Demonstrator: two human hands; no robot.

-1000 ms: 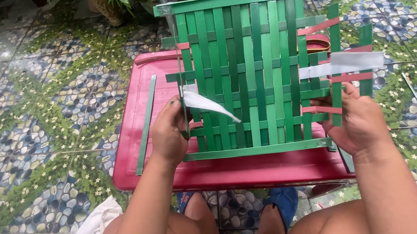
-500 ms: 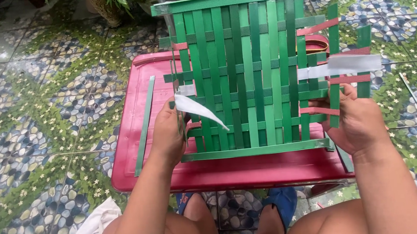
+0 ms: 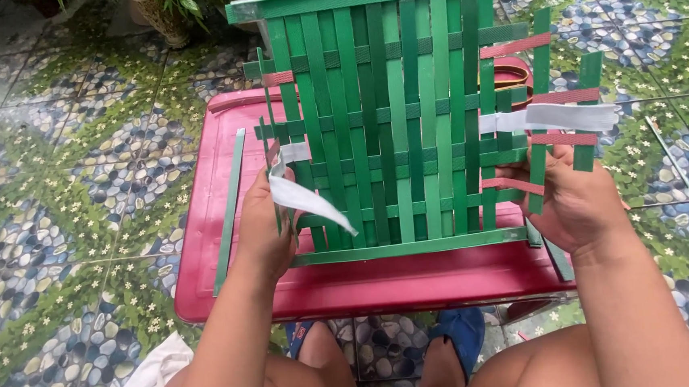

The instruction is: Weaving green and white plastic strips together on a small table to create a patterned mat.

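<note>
Head view: a green woven mat of flat plastic strips is held tilted up over a red plastic lid, its lower edge resting on the lid near the person. A white strip is threaded through the weave at the mat's 9 o'clock edge, its loose end curling down toward 6 o'clock. At the 3 o'clock edge a second white strip sticks out sideways among a few red strips. The left hand is closed on the mat's left edge, right by the first white strip. The right hand is clenched on the green strip ends at the mat's right edge. A loose green strip lies on the lid at 9 o'clock of the left hand. At 12 o'clock beyond the mat a potted plant stands on the pebble-patterned floor tiles. At 6 o'clock blue sandals are seen under the lid.
</note>
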